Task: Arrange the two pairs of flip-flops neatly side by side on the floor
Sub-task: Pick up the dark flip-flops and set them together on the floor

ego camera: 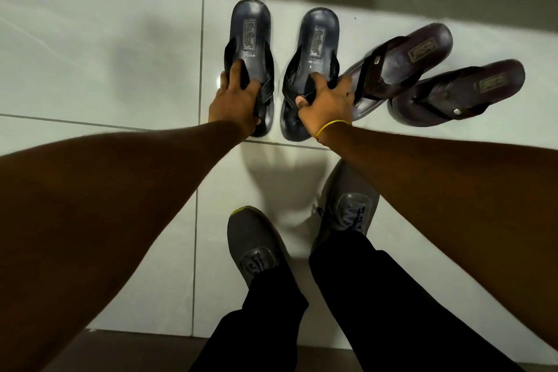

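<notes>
- Pale glossy floor tiles [105,48] with thin grout lines carry everything; a darker strip runs along the far edge, probably a wall base or step.
- On the left, the left hand [234,100] closes its grip over the straps of the left dark flip-flop [250,39], thumb on the outer side, which likely gives control to square it up.
- Next to it, the right hand [327,100], a yellow band at the wrist, grips the right dark flip-flop [317,48] around its straps the same way.
- Both dark sandals lie sole-down, heels away from the person, nearly parallel with a narrow gap, so this pair looks close to set.
- To their right, the brown pair [447,81] lies slanted, one brown toe just beside the right hand; it probably needs turning to match.
- Nearest the camera, the person's grey shoes [256,244] stand well clear.
</notes>
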